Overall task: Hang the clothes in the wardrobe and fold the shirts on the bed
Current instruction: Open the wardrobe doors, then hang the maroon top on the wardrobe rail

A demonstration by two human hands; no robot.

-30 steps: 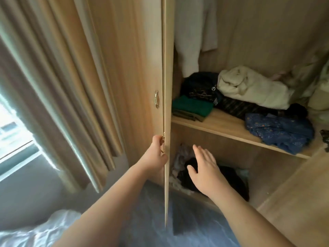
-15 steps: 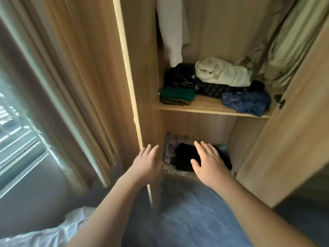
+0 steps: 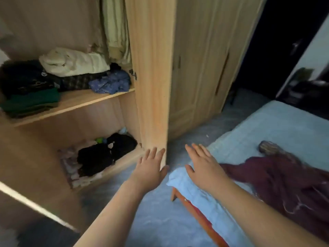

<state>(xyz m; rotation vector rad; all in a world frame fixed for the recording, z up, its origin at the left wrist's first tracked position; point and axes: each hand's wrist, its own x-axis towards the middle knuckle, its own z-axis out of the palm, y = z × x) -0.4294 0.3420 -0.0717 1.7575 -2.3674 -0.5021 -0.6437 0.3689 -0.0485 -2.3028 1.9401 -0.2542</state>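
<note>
While both hands are empty, fetching the 1st garment looks to be the step in hand.
The left hand [image 3: 151,169], fingers straight, rests at the open wardrobe door [image 3: 154,104]; the right hand [image 3: 204,168], fingers spread, hovers over the bed [image 3: 284,125] corner. The maroon garment [image 3: 276,180] lies on the bed just beside the right hand and probably needs grasping next.

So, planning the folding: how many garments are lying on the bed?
1: a maroon garment spread across the blue-sheeted bed, near its front corner. More may lie outside the frame.
</note>
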